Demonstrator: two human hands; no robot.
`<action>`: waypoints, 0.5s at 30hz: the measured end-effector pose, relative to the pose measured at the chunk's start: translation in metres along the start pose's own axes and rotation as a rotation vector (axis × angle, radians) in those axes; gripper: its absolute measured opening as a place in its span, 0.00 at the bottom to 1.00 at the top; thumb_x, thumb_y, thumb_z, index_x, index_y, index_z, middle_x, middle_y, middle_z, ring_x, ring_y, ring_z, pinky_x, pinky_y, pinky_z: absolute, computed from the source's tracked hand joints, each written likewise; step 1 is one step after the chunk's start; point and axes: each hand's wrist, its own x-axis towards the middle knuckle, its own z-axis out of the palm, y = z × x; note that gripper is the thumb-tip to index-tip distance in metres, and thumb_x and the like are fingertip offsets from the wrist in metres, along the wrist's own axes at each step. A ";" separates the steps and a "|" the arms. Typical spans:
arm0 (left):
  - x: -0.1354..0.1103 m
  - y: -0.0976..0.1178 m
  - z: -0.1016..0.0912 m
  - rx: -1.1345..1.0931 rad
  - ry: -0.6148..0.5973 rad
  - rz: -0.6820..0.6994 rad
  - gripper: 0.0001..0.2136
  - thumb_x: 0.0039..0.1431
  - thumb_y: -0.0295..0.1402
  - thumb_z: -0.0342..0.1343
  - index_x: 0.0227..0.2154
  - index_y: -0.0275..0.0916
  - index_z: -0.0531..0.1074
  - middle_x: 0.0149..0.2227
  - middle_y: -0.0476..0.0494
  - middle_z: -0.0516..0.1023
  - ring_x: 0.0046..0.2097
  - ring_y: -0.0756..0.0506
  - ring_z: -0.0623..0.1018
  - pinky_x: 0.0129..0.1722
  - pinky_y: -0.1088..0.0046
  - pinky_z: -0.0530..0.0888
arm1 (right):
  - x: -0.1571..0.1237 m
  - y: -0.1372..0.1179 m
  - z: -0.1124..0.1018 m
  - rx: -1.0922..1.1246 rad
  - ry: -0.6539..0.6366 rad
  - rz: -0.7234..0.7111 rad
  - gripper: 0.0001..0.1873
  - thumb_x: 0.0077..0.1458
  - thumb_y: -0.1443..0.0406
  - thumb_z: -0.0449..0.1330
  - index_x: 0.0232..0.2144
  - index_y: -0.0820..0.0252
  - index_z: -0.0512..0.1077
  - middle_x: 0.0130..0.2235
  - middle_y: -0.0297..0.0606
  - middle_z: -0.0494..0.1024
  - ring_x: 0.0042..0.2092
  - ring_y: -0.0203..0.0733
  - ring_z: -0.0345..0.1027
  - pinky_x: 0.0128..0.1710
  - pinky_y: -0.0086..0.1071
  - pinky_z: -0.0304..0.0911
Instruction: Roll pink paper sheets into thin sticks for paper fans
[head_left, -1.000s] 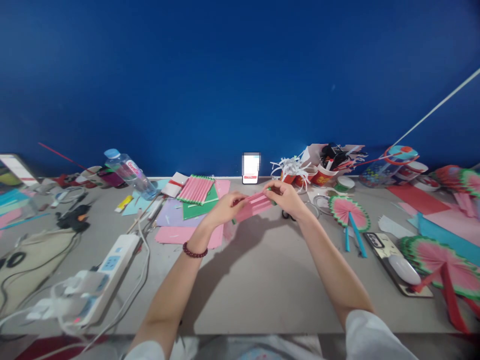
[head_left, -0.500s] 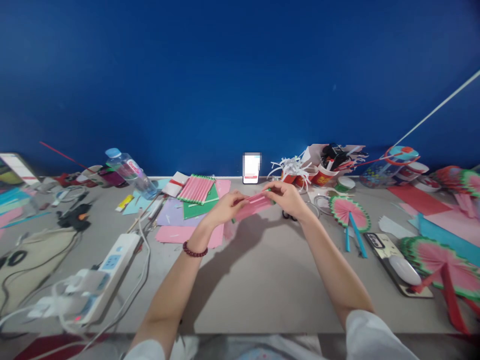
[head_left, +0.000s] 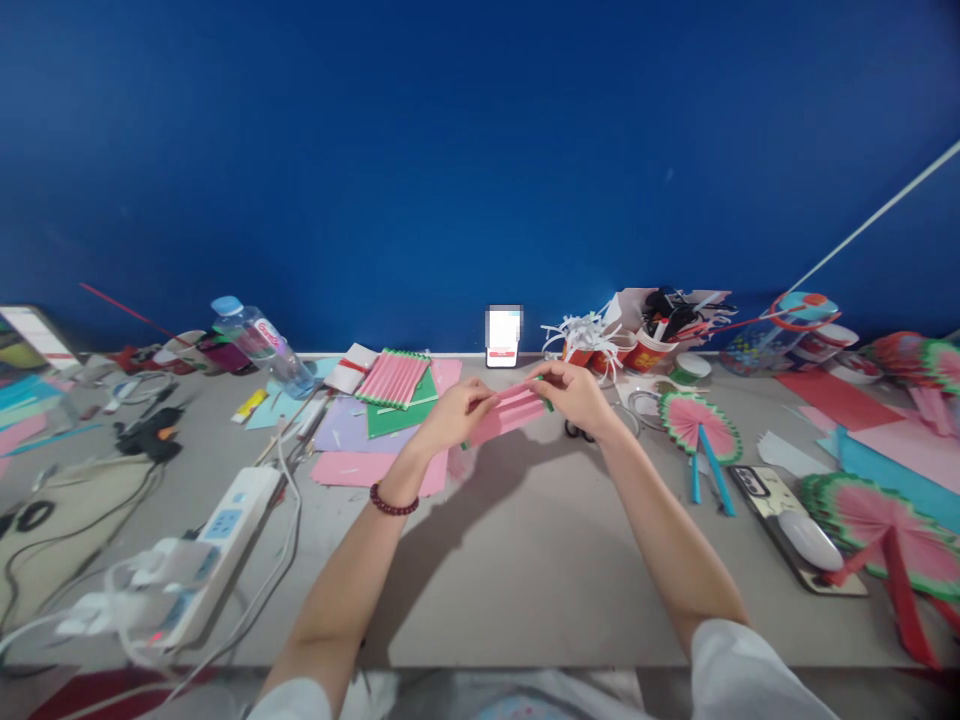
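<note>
A pleated pink paper with green edges is stretched between my two hands, above the table. My left hand pinches its left end between thumb and fingers. At the right end, my right hand grips it near a green edge. Behind my left hand, a second pleated pink paper with green edges lies on a green sheet. Purple and pink sheets lie beneath. Black-handled scissors rest by my right wrist, partly hidden.
A lit phone leans on the blue wall. Red cups hold paper strips and tools. Finished pink fans and a phone with a mouse lie right. A tilted bottle and a power strip with cables are left.
The pleated paper's folds look slightly more spread and tilted toward me. Both hands keep their grip and have barely moved.
</note>
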 end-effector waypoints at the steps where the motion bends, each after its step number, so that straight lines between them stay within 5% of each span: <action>1: 0.000 0.000 0.001 0.024 0.012 0.011 0.16 0.64 0.37 0.46 0.26 0.36 0.73 0.29 0.46 0.69 0.33 0.49 0.71 0.35 0.73 0.66 | 0.000 -0.001 0.000 -0.035 0.001 -0.022 0.09 0.53 0.60 0.58 0.32 0.58 0.74 0.32 0.35 0.77 0.32 0.38 0.69 0.34 0.32 0.63; 6: -0.002 0.004 0.008 0.214 0.056 0.024 0.16 0.64 0.37 0.45 0.27 0.37 0.74 0.29 0.46 0.69 0.33 0.48 0.70 0.32 0.73 0.63 | -0.003 -0.007 0.005 -0.254 0.016 -0.294 0.07 0.55 0.62 0.58 0.33 0.57 0.75 0.44 0.42 0.76 0.48 0.46 0.68 0.49 0.41 0.61; 15: -0.005 0.004 0.017 0.232 0.032 0.027 0.14 0.65 0.35 0.44 0.41 0.42 0.76 0.31 0.45 0.69 0.34 0.48 0.71 0.32 0.73 0.64 | -0.002 -0.010 0.012 -0.403 -0.058 -0.363 0.09 0.57 0.65 0.57 0.27 0.58 0.74 0.29 0.38 0.76 0.35 0.42 0.66 0.39 0.36 0.58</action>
